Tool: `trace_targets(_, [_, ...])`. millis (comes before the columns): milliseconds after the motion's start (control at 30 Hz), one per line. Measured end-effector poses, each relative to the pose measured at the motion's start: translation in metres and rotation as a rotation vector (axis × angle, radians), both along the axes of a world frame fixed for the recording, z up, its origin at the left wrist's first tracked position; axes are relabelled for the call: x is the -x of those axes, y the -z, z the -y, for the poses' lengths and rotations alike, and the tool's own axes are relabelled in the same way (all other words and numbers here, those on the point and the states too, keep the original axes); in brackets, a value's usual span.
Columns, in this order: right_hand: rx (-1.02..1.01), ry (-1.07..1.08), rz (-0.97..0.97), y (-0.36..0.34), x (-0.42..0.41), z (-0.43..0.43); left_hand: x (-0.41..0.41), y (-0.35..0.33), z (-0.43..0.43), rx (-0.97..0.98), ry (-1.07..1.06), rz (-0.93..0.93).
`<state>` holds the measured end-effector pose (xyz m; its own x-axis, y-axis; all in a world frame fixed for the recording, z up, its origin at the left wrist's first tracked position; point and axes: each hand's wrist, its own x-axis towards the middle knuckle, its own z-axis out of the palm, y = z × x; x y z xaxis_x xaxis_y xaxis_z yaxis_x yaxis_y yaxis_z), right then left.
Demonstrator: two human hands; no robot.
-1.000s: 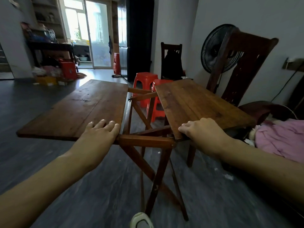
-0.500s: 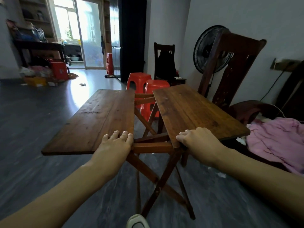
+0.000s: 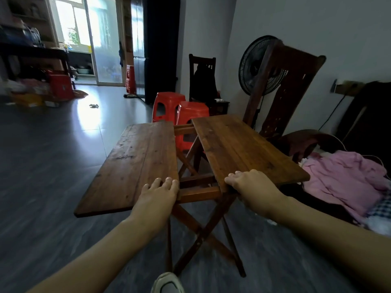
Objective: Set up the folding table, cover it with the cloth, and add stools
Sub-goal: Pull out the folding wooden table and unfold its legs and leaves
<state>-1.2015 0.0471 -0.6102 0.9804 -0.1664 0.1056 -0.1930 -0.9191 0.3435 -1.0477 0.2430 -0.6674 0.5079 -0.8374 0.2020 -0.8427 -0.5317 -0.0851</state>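
The wooden folding table stands on crossed legs (image 3: 203, 233), its top split into a left leaf (image 3: 135, 161) and a right leaf (image 3: 239, 149) with a gap over the frame. My left hand (image 3: 156, 197) holds the near inner corner of the left leaf, fingers on top, thumb hidden underneath. Curled fingers of my right hand (image 3: 251, 187) grip the near edge of the right leaf. Two red plastic stools (image 3: 167, 106) (image 3: 192, 115) stand just behind the table. A pink cloth (image 3: 347, 178) lies bunched on the right.
A tall dark wooden chair (image 3: 289, 85) and a black standing fan (image 3: 251, 66) are close behind the right leaf. Another dark chair (image 3: 202, 79) stands by the wall. Open grey floor (image 3: 53, 166) stretches to the left. My shoe (image 3: 168, 283) is near the table legs.
The gap between the two leaves has narrowed and the right leaf lies flatter. Both hands kept their hold on the near edges. The view has shifted slightly.
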Motion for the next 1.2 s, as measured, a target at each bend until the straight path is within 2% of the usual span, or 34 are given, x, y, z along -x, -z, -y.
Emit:
trace_targets(367, [-0.102,0.031,0.134,0.018,0.008,0.011,-0.006,0.006,0.001,0.091,0.067,-0.026])
trace_targets(633, [0.059,-0.05,-0.02,0.021,0.003,0.023,-0.005,0.011,0.006,0.046,-0.033,-0.095])
trace_targets(800, [0.046,-0.072,-0.033,0.029,-0.001,0.021,-0.002,0.018,0.02,0.076,-0.055,-0.133])
trace_targets(933, [0.039,-0.137,-0.091,0.042,-0.01,0.007,0.001,0.032,0.024,0.028,-0.058,-0.179])
trace_targets(1200, [0.034,-0.196,-0.082,0.037,-0.026,0.002,-0.01,0.024,0.031,0.0,-0.059,-0.208])
